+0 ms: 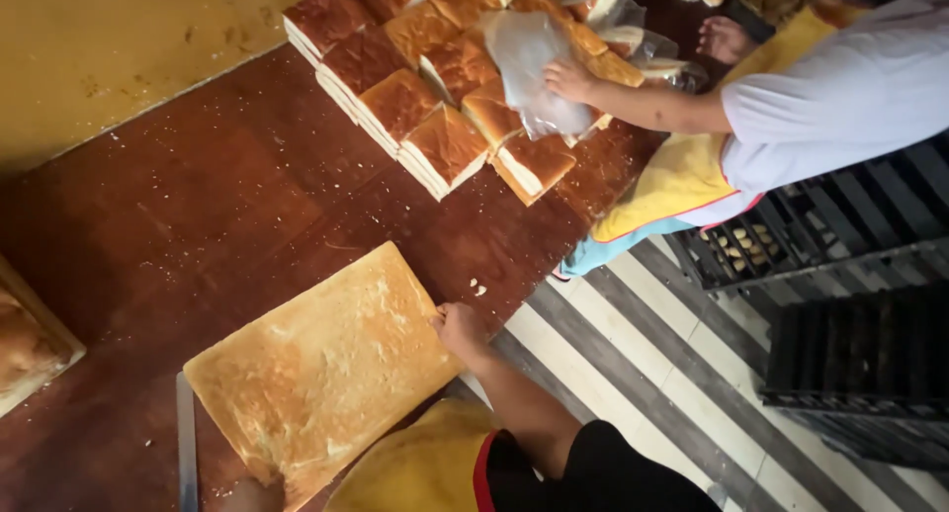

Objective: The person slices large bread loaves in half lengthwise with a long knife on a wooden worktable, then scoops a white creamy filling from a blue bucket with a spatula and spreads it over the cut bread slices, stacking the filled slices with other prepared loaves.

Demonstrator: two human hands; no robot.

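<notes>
Probably soft and crumbly, the broad bread slab needs support underneath; right hand grips its edge, left hand unclear.

We record a dark reddish-brown wooden bench, its top scratched and dusted with pale crumbs. Behind it we note a mustard-yellow wall, stained and scuffed. To the right we list a floor of grey and cream stripes. On it stand black slatted plastic crates, stacked. We log the light as dim, warm and even.
</notes>
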